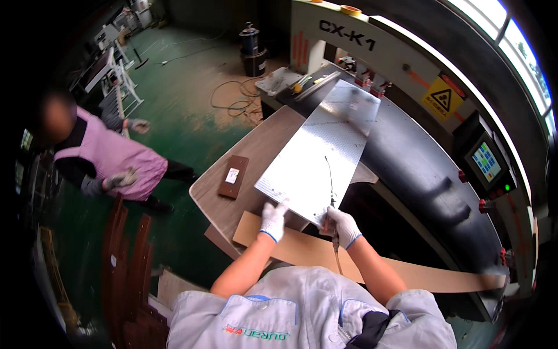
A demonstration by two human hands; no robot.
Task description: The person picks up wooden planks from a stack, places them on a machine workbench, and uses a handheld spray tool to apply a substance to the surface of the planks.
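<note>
Left hand point(273, 222) pinches, right hand point(343, 227) curls closed, both white-gloved. A wood-grain table point(261, 148) lies under a long silvery panel point(317, 154), near edge in the left hand; beside it, a brown plate point(231, 187); smallest, the right hand's hose-fed tool point(335, 242), perhaps a blow gun. Handling seems underway: panel over table, not yet released.

Left hand point(272, 221) at silver panel point(314, 154)

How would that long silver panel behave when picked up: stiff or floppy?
The panel is probably stiff: it looks flat, with straight edges. Its shiny face might be slippery, though the gloved left hand may grip better. Being long, it could dip at the far end if lifted only by the near one.
</note>
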